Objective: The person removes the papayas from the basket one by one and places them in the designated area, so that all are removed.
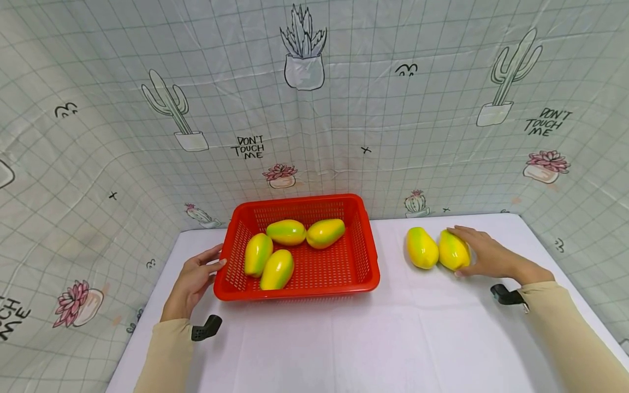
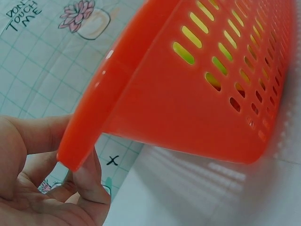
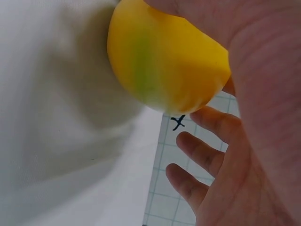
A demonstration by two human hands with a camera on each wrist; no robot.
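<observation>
My right hand (image 1: 484, 254) lies over the outer mango (image 1: 453, 250) on the counter (image 1: 344, 338), right of the basket (image 1: 366, 240). Thumb over the top, palm against the far flank, fingers spread and only loosely curved; wrist view shows them clear of the skin, so no grip closed yet. A second mango (image 1: 421, 248) sits touching it on the left. Four more lie in the basket. My left hand (image 1: 194, 278) steadies the basket's left rim, fingers under the lip.

Judgement: skin glossy and smooth, likely slippery; rounded, firm, probably light. Best hold: around the widest middle, thumb opposing fingers.
</observation>
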